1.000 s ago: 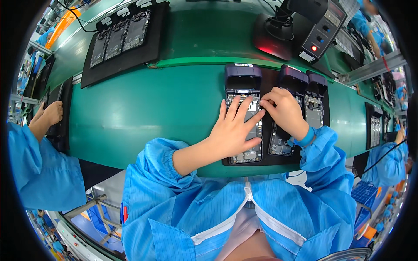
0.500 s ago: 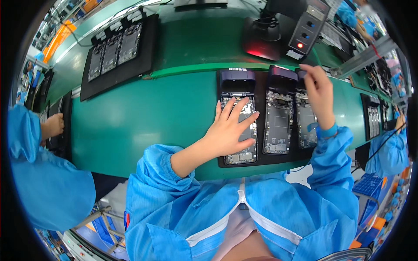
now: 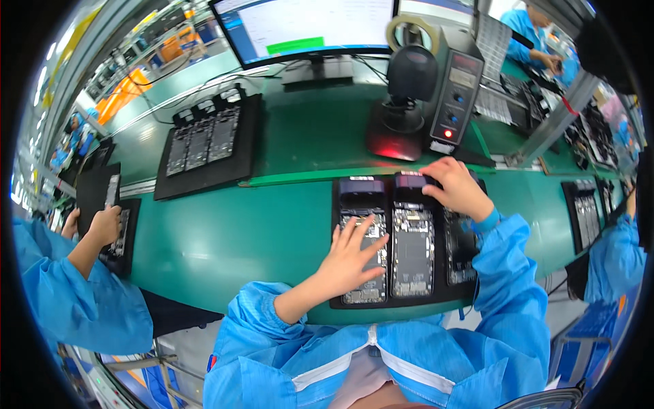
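Head view: a black tray (image 3: 354,303) is seen at the near edge of the green bench (image 3: 231,232), with three opened phones laid side by side in it. The left hand (image 3: 351,255) is laid flat on the left phone (image 3: 368,262), fingers (image 3: 354,228) spread wide and nothing gripped. The right hand (image 3: 458,187) is set at the tray's far end, just beside the middle phone (image 3: 411,251), fingers curled down over the top of the right phone (image 3: 460,255); whether anything is pinched cannot be told. A second tray (image 3: 204,146) lies toward the far left of the bench, and a scanner (image 3: 409,88) is stood behind the hands.
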`<state>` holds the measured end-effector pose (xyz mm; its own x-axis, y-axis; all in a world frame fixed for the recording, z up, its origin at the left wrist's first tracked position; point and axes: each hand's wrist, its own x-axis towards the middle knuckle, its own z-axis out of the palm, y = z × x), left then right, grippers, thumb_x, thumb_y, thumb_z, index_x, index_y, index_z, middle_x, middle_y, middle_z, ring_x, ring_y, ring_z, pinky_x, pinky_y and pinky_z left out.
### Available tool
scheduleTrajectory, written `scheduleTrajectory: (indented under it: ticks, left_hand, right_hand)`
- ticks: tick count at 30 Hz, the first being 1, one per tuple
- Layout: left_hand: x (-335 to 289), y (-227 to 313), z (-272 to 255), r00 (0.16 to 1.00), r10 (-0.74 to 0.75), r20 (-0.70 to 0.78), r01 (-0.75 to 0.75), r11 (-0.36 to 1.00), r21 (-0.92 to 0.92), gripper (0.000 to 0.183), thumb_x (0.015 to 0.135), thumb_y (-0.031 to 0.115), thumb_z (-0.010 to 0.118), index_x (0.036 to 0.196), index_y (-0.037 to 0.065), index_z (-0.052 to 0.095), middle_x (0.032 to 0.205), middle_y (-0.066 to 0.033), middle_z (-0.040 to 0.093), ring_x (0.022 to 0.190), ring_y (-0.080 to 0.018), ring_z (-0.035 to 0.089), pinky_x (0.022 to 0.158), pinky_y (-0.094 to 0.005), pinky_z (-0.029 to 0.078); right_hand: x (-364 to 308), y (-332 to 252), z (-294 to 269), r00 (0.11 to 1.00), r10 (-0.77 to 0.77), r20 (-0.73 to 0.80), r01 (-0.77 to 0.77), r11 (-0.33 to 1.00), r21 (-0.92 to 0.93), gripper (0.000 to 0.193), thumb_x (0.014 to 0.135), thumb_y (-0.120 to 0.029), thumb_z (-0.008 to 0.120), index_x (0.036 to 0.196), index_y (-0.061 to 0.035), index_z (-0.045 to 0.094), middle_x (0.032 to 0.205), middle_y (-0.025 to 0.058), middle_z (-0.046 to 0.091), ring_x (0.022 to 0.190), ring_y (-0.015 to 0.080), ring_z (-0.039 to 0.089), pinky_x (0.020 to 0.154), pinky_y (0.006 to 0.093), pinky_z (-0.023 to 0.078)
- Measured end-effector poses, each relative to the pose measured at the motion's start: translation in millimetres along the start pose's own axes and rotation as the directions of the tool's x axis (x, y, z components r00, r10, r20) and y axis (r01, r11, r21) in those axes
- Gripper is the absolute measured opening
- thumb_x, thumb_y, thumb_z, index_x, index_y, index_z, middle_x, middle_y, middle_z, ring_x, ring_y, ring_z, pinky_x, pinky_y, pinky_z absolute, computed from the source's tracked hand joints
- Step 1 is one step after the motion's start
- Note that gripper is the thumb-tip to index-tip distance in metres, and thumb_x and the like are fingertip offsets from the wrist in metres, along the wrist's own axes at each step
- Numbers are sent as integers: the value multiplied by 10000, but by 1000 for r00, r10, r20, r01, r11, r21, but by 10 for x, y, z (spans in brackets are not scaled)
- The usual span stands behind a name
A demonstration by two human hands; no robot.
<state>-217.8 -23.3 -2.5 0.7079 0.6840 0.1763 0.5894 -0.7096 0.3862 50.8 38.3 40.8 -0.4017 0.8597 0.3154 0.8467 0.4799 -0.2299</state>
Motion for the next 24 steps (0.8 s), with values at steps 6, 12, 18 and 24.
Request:
scheduleTrajectory:
  ticks: [6,12,18,24]
  left_hand:
    - [-14,97,19,999,-46,3,46,999,7,572,716,361,617,1225,176,433,1354,-185,174,1213,-444,187,947,-566,196]
    - [5,193,-37,998,-52,-29,55,991,122,582,705,333,627,1228,177,425,1354,-190,184,1193,-454,219,933,-583,193]
    - [144,367,-233,995,89,-50,-102,912,-397,601,745,144,615,1271,66,336,1321,-162,285,1190,-319,327,963,-391,290]
    - [651,728,-27,896,-76,438,429,-109,-897,748,774,86,593,1346,83,111,1257,-119,361,1159,-213,369,965,-356,307]
  right_hand:
    - [-52,-103,122,997,54,-52,-53,998,27,337,750,-294,586,1031,-109,558,977,36,549,937,242,467,874,428,306]
    - [-93,-98,164,985,32,-171,-30,999,11,395,738,-323,597,1078,-130,539,1009,36,533,946,257,461,891,452,304]
    - [-312,373,-152,984,148,-95,-139,985,100,329,691,-259,643,990,-135,591,963,52,552,898,256,488,807,364,391]
    - [-341,12,-683,952,-44,-304,157,919,361,410,572,-180,717,944,-79,577,934,53,567,878,249,493,822,337,363]
